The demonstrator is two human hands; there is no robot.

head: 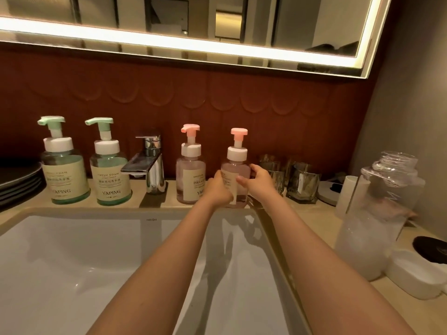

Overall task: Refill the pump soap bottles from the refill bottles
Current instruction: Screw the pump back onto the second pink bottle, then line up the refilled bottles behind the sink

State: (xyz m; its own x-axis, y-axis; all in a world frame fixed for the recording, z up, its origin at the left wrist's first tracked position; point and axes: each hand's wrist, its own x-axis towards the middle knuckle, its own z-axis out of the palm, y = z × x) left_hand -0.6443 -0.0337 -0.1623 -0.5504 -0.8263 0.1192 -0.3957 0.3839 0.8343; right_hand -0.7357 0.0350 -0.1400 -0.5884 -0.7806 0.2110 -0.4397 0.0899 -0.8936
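Vanity ledge [167, 198]: pink pump bottle [235, 168] upright between left hand [219, 189] and right hand [258, 180], both gripping it.

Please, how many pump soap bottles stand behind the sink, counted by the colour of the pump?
Green-tinted clear bottles with green pumps: 2
Pink-tinted clear bottles with pink pumps: 2
Total: 4

Plates [20, 176] cut off at L edge; pink bottle [238, 169] label partly behind L hand [219, 189].
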